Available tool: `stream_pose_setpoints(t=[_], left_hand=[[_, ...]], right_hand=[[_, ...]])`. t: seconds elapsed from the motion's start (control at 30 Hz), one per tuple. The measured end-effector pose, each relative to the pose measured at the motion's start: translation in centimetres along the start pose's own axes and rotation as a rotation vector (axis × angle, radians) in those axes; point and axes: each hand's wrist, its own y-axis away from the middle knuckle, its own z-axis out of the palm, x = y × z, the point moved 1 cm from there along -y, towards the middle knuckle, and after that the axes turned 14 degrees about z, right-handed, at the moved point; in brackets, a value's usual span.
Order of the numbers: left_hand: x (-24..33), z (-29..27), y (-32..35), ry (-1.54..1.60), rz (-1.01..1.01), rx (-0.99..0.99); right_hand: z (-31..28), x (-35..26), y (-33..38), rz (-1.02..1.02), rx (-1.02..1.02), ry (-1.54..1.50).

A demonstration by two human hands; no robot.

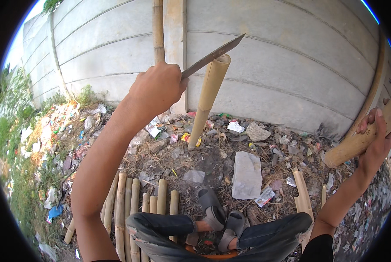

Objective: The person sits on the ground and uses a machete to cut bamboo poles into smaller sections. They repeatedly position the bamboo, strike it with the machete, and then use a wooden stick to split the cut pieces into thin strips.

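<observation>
My left hand (158,87) is closed in a fist round the handle of a machete (217,53), whose long dark blade points up and to the right. The blade lies across the top rim of a bamboo pole (204,98); I cannot tell whether it bites into the rim. This pole stands nearly upright, its foot on the littered ground and its open end up. At the far right, my right hand (377,135) grips a short, thick bamboo length (350,149) from the side, held off the ground and away from the pole.
Several cut bamboo poles (135,196) lie to the left of my legs. Split bamboo pieces (302,194) lie by my right knee. A pale flat block (247,174) sits ahead of my feet. A concrete wall (283,65) runs behind, with a bamboo pole (158,30) upright against it.
</observation>
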Motion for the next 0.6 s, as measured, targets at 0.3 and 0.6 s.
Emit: stream_pose_setpoints(t=[0.3, 0.6], left_hand=[[0.9, -0.2, 0.4, 0.08, -0.033, -0.036], [0.5, 0.2, 0.5, 0.057, 0.022, -0.028]], right_hand=[[-3.7, 0.5, 0.2, -0.062, -0.001, -0.019], [-4.3, 1.4, 0.2, -0.043, -0.009, 0.069]])
